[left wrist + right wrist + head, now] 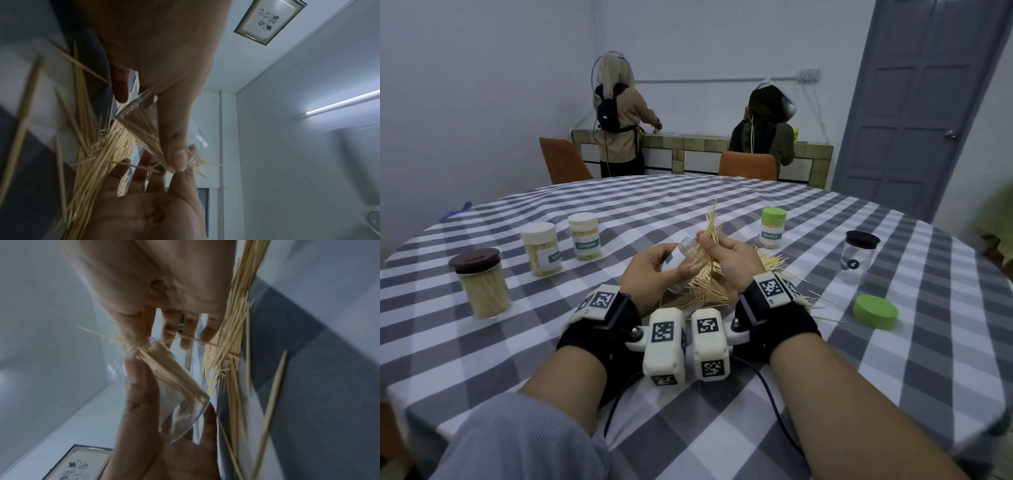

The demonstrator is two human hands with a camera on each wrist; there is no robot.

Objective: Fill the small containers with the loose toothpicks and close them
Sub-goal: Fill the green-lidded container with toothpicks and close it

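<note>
toothpicks going into a clear container

left hand grips the tilted clear container; right hand pinches a toothpick bundle at its mouth.

clear container tilted, toothpicks entering

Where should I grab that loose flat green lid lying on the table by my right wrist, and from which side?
Take the flat round green plastic lid by its rim, coming straight down from above. It lies flat on the checked tablecloth, so only its low curved edge gives your fingers purchase on opposite sides. A few stray toothpicks lie to its left, so the near and far sides look clearest.
</note>
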